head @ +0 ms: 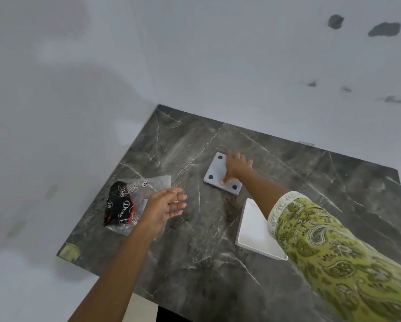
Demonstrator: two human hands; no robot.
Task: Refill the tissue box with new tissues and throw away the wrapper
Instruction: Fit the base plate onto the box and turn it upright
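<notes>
A clear plastic wrapper with a black and red print lies crumpled at the table's left side. My left hand hovers just right of it, fingers spread, holding nothing. A grey square plate with dark round feet at its corners lies flat near the table's middle, likely the tissue box's underside. My right hand rests on it, fingers spread, thumb pressing its near edge. A white square tray-like piece lies nearer to me, partly under my right forearm.
The dark marble-patterned table stands against a white wall at the back, with white floor to its left. My patterned green sleeve covers the table's right front part. A greenish patch marks the table's front left corner.
</notes>
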